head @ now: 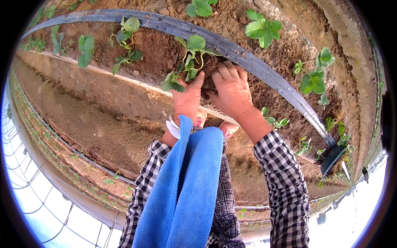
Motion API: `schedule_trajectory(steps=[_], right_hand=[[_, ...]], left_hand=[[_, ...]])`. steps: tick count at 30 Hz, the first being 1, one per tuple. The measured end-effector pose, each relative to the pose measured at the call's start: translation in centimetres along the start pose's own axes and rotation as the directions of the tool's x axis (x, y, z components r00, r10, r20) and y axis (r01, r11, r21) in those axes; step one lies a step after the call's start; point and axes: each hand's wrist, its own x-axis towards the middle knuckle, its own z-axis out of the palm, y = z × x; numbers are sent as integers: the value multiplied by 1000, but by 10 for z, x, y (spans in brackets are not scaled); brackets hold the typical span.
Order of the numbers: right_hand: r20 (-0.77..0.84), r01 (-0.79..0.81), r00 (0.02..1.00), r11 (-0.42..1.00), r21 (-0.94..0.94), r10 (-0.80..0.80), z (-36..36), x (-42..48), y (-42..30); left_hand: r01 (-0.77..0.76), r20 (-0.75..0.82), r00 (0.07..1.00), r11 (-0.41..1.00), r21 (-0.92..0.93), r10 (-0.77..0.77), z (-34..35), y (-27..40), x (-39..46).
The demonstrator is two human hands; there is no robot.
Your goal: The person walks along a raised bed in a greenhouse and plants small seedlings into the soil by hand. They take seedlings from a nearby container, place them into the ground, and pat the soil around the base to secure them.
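Note:
A strawberry plant with green leaves and thin stems leans over the soil of the raised bed in front of me. My left hand grips it low down, the thumb in sight and the fingers partly covered by leaves. Close beside it, my right hand has its fingertips dug into dark, loose soil by the plant's base. What lies under those fingertips is hidden. A white band circles my left wrist.
A grey drip hose runs along the bed just beyond my hands. More strawberry plants grow on both sides of it. A dark green container stands at the right. A blue towel hangs before me, above a dirt furrow.

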Motion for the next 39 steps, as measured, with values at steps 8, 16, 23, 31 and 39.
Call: schedule_trajectory(steps=[8, 16, 23, 31, 39], right_hand=[[-136, -52, 986, 960, 276, 92, -19, 9, -6], [63, -96, 994, 973, 209, 84, -6, 39, 5], [192, -52, 981, 969, 239, 5, -17, 48, 8], [200, 9, 978, 976, 217, -54, -12, 52, 15], [306, -140, 952, 928, 346, 29, -28, 49, -2]], left_hand=[[-25, 43, 999, 1000, 1, 25, -8, -8, 9], [-128, 153, 984, 969, 211, 97, -12, -12, 16], [-10, 320, 947, 991, 130, -33, -39, -12, 26], [-389, 311, 906, 858, 336, 288, -37, -21, 27], [-185, 299, 947, 962, 200, 120, -52, -17, 31]])
